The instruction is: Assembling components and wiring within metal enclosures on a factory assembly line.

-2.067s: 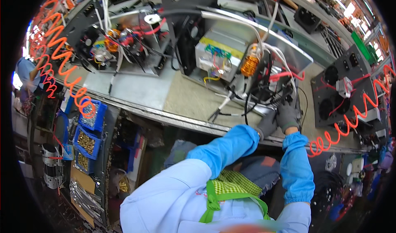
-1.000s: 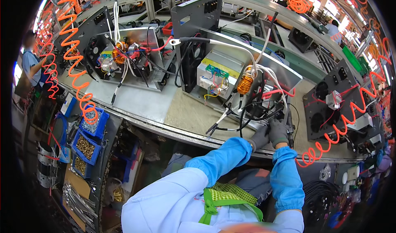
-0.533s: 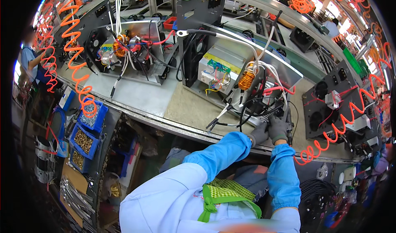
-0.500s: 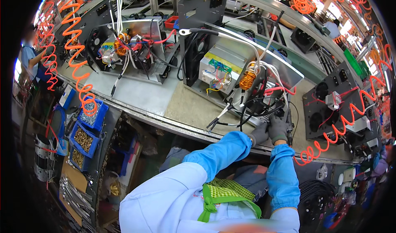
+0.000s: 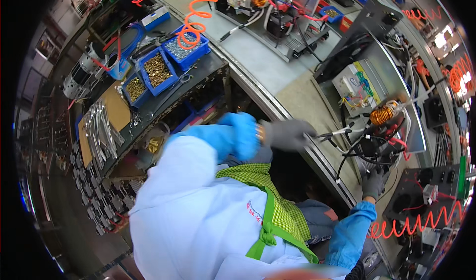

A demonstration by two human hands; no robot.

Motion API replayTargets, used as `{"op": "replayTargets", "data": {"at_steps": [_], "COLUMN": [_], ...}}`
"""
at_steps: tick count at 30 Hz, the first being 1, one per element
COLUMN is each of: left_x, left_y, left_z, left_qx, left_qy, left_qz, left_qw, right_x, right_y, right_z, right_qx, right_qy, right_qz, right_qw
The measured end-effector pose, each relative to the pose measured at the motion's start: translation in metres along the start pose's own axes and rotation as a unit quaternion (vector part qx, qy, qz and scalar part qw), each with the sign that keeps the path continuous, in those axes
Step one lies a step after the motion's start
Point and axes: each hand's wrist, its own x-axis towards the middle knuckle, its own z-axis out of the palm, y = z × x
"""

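My left hand, in a grey glove, is over the bench's front edge, smeared by motion. Its fingertips are close to the black-sleeved cable ends, and whether they touch cannot be made out. My right hand, also gloved, is at the near end of an open electrical chassis. Its fingers look curled, and what they close on is hidden. Inside the chassis are a copper-wound toroidal coil, a white box with a green circuit board, and black, white and red wires.
Blue bins of brass screws and silver fasteners sit on the left side bench. A second wired chassis stands farther along. Orange coiled hoses hang over the bench. A dark fan panel lies at right.
The view has swung left, bringing the screw bins closer to the middle. My left hand has left my right hand and moved leftward; the right stays at the chassis end.
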Motion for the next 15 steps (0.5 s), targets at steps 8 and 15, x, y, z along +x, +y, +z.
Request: {"op": "replayTargets", "data": {"at_steps": [8, 15], "left_x": [-0.253, -0.404], "left_y": [-0.066, -0.106], "left_z": [-0.249, -0.318], "left_qx": [0.578, 0.393], "left_qy": [0.442, 0.093], "left_qz": [-0.253, -0.662], "left_qw": [0.638, 0.632], "right_x": [-0.008, 0.001], "right_y": [-0.009, -0.021], "right_z": [0.006, -0.014], "right_qx": [-0.061, -0.018], "right_qy": [0.035, -0.012], "right_qz": [0.051, 0.070], "right_qw": [0.996, 0.997]}}
